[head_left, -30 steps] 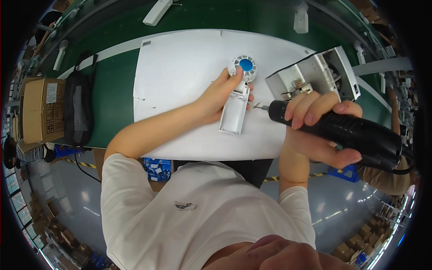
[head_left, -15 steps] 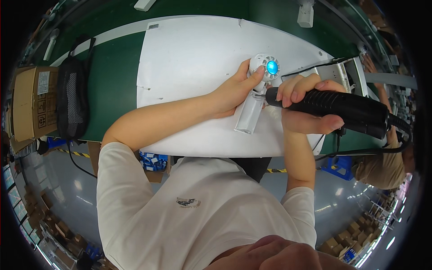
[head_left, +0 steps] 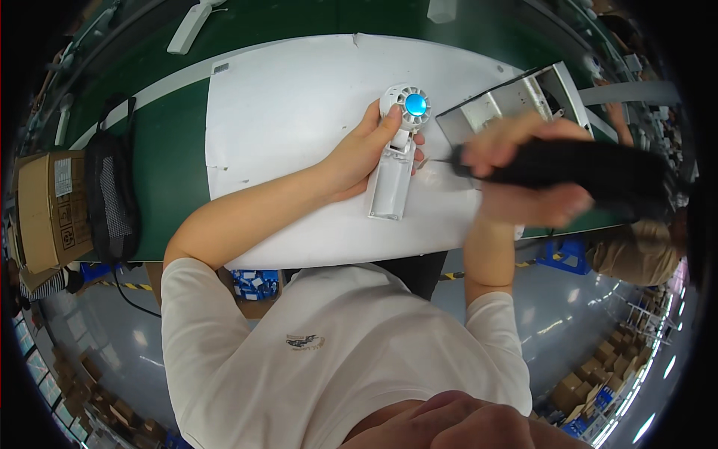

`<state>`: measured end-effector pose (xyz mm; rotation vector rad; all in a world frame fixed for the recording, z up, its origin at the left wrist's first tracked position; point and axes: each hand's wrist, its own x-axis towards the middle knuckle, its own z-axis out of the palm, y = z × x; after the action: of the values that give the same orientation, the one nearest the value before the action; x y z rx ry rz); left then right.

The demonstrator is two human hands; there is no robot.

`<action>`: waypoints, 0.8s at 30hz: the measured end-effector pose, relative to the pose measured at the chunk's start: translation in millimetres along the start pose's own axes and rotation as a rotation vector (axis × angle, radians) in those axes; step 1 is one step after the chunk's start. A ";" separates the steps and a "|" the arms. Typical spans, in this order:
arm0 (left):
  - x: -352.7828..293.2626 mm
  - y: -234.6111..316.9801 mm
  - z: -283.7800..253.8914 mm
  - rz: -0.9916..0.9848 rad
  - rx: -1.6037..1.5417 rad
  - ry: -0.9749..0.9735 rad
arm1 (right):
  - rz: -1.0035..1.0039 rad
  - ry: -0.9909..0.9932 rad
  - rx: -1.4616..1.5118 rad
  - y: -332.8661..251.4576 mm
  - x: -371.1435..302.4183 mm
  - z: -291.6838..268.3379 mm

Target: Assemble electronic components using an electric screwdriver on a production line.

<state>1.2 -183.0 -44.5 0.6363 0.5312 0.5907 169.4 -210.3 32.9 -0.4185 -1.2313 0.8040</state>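
Observation:
My left hand (head_left: 360,155) is closed round the neck of a white handheld fan (head_left: 389,183). The fan's round head has a shiny blue centre, and its handle points toward me, with an open-looking hollow front. In my right hand (head_left: 516,168) is a black electric screwdriver (head_left: 591,176), gripped level and smeared by motion. Its thin bit points left at the fan, a short way right of the handle and apart from it. Both hands are above a white sheet (head_left: 292,97) on the green bench.
A metal tray with compartments (head_left: 542,93) stands behind my right hand. Other white devices (head_left: 191,26) lie at the far side. At the left are a black mesh bag (head_left: 112,187) and a cardboard box (head_left: 52,209). A box of blue packets (head_left: 256,284) sits below the bench edge.
The screwdriver has drawn away to the right from the fan's neck, its bit now showing. The view has shifted, bringing more of the metal tray into sight.

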 end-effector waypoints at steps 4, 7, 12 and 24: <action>1.9 0.9 2.1 -0.022 -0.009 0.001 | -0.040 0.242 -0.389 -18.7 7.8 -5.6; 2.2 0.1 2.0 -0.030 -0.012 0.003 | -0.028 0.445 -0.698 -18.2 7.9 -6.0; 1.4 -1.3 0.4 -0.011 0.029 0.017 | 0.068 0.078 0.076 -15.5 -0.2 -8.5; 5.2 -6.9 -5.5 0.035 0.028 -0.018 | -0.026 -0.012 0.066 42.4 -17.8 17.1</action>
<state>3.9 -181.9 -54.4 0.6785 0.5131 0.6110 137.9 -197.5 -2.5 -0.3439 -1.2161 0.8236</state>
